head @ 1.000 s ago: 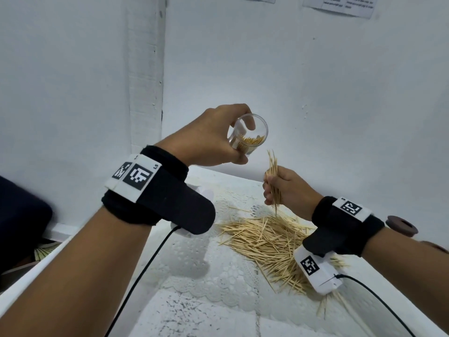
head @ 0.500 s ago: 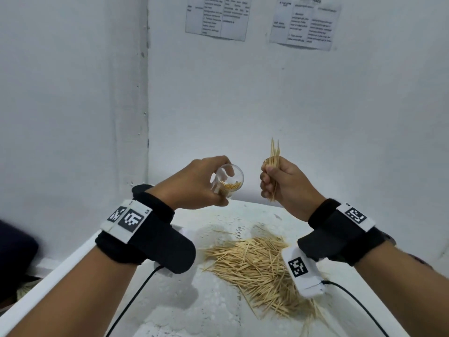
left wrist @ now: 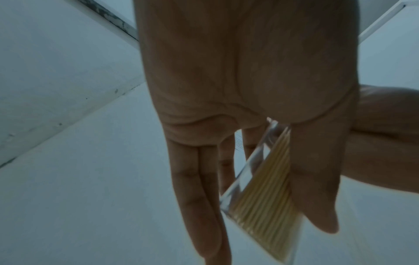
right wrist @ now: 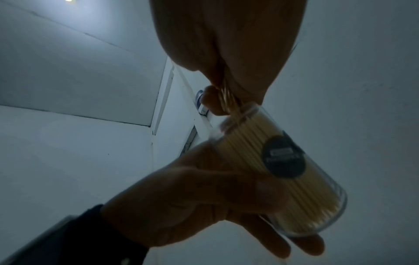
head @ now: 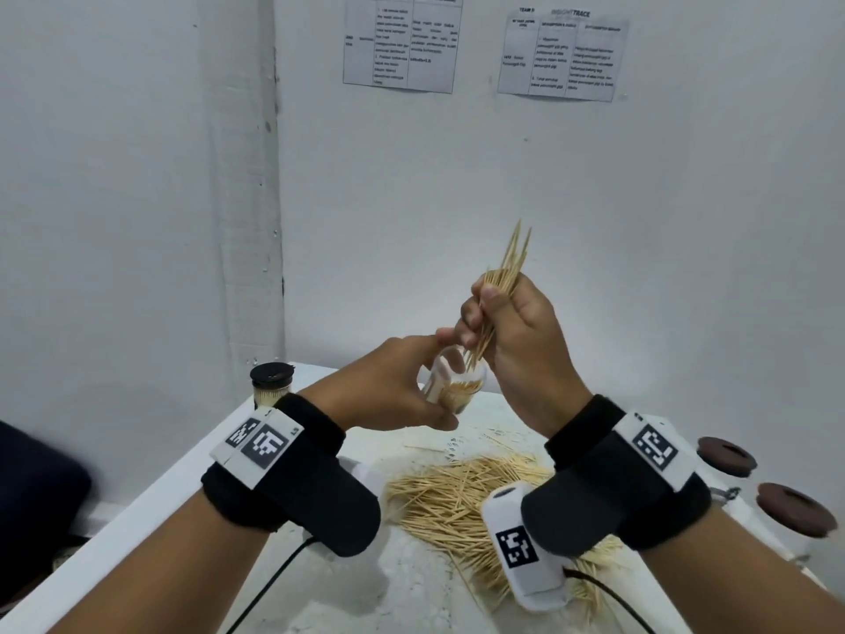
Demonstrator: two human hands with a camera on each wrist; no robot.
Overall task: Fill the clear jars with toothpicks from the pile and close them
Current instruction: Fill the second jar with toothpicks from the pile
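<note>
Two hands met over the pile (head: 462,501).
Left hand (head: 388,391) gripped the clear jar (head: 450,382) (part-filled); right hand (head: 512,331) pinched a toothpick bundle (head: 505,276), tips entering the jar at 12 o'clock.

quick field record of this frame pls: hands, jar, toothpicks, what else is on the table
left hand: holds clear jar, tilted, mouth toward right hand
right hand: grips toothpick bundle, lower tips at jar mouth
jar fill: partly filled, no lid on
jar label: dark round sticker on side
toothpick pile: loose on table, below hands
closed jar: black lid, filled, far left of table
brown lids: two, right edge of table
wall: two printed sheets
</note>
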